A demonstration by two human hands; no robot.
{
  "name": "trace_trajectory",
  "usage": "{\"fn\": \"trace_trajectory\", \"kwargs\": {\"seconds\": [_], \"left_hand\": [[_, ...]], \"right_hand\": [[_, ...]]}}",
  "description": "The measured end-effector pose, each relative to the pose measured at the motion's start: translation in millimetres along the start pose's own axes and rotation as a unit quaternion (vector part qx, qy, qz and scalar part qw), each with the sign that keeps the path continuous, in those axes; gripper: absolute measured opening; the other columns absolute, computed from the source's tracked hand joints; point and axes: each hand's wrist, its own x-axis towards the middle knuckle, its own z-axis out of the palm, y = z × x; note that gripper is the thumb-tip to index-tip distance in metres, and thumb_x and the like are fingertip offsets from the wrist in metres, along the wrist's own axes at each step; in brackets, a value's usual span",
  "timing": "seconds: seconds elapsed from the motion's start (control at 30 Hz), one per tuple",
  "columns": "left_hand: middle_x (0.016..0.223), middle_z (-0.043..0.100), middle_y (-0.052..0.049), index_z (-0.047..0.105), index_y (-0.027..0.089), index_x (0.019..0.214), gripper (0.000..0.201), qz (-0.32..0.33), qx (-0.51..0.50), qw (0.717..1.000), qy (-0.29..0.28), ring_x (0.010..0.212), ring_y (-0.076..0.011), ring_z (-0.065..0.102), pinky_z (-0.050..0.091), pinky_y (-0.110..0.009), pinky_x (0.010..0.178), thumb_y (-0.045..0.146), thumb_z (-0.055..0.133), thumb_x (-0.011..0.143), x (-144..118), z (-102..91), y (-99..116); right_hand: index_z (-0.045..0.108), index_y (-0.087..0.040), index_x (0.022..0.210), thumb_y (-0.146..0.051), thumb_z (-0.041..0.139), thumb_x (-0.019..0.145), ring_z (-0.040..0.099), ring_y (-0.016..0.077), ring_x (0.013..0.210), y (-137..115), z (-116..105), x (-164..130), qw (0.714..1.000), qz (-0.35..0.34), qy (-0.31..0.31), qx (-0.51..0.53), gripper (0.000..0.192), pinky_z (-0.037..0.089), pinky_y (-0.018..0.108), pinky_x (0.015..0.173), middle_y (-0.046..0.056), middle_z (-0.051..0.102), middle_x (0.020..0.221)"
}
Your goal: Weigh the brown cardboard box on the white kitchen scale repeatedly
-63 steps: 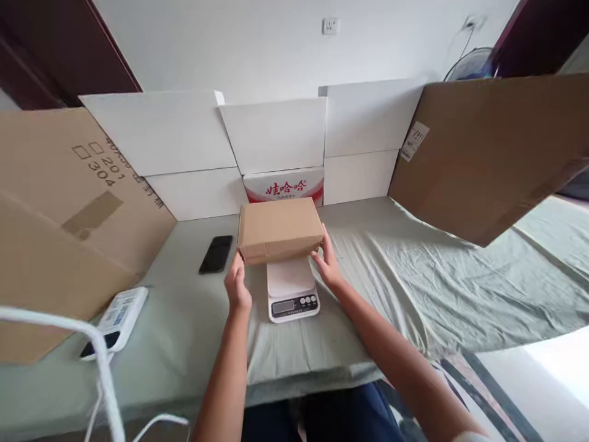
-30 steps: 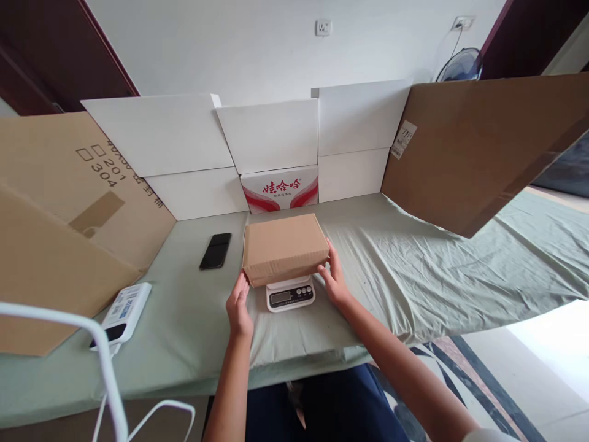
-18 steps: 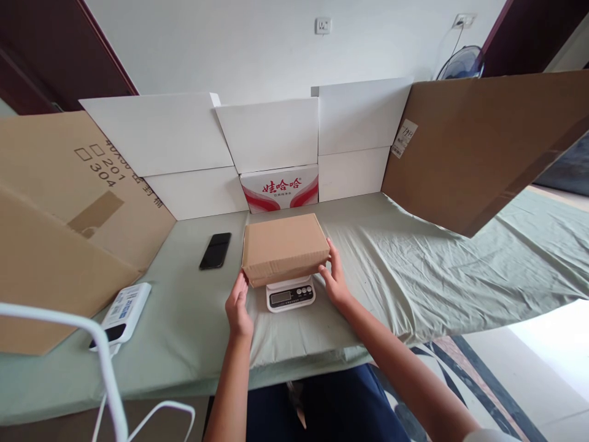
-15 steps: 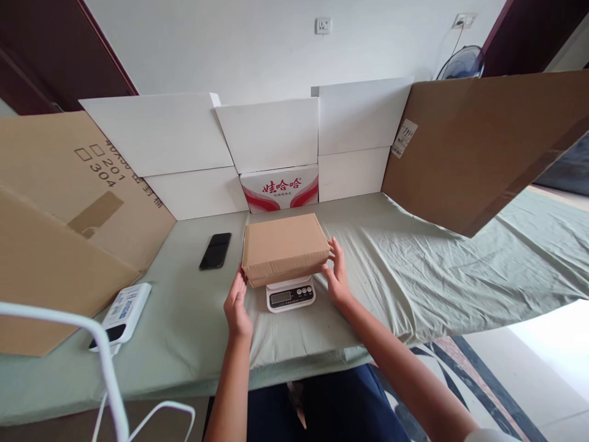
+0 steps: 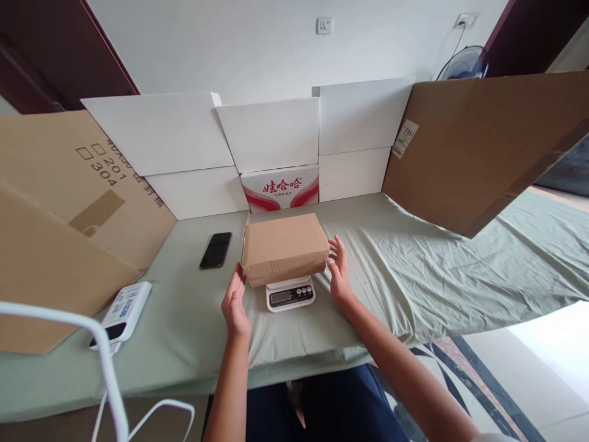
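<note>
"Brown cardboard box (image 5: 285,248), closed: where does it sit?"

"On the white scale (image 5: 292,304), whose display (image 5: 280,297) pokes out at the box's six o'clock."

"And the hands?"

"The left hand (image 5: 236,305) is at seven o'clock, by the near corner, fingers open and extended. The right hand (image 5: 339,276) is near four, fingers parted and slightly curled beside the box's end. Whether either one touches the cardboard, I cannot tell."

"What lies farther out?"

"A black phone (image 5: 215,250) at nine o'clock, flat on the green cloth (image 5: 184,337). Well apart, towards eight, a white device (image 5: 126,307) with a dark end. At twelve, a white carton (image 5: 281,188) with red lettering stands behind the box."

"Beyond those?"

"A big brown panel (image 5: 473,147) at two o'clock, and a wall socket (image 5: 324,26) high up towards twelve."
</note>
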Motion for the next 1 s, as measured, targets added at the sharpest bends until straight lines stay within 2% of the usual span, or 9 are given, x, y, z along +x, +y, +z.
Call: {"fn": "trace_trajectory", "kwargs": {"seconds": [0.67, 1.0], "left_hand": [[0.148, 0.057, -0.016, 0.063, 0.016, 0.139, 0.064, -0.01, 0.012, 1.0, -0.005, 0.14, -0.034, 0.05, 0.041, -0.047, 0.117, 0.056, 0.053, 0.09, 0, -0.2, -1], [0.145, 0.06, -0.015, 0.062, 0.016, 0.139, 0.063, -0.049, 0.074, 0.996, -0.015, 0.139, -0.0324, 0.051, 0.037, -0.046, 0.118, 0.05, 0.061, 0.087, 0, -10.0, -16]], "right_hand": [[0.036, -0.035, 0.152, -0.061, 0.043, 0.096, 0.048, 0.0294, 0.138, -5, 2, 4, 0.999, 0.04, -0.024, 0.024, 0.062, 0.043, 0.051, 0.114, 0.008, 0.048, 0.151], [0.033, -0.035, 0.154, -0.064, 0.043, 0.096, 0.037, 0.0302, 0.151, -7, 3, 4, 0.997, 0.042, -0.054, 0.034, 0.065, 0.035, 0.054, 0.121, 0.004, 0.036, 0.164]]}}
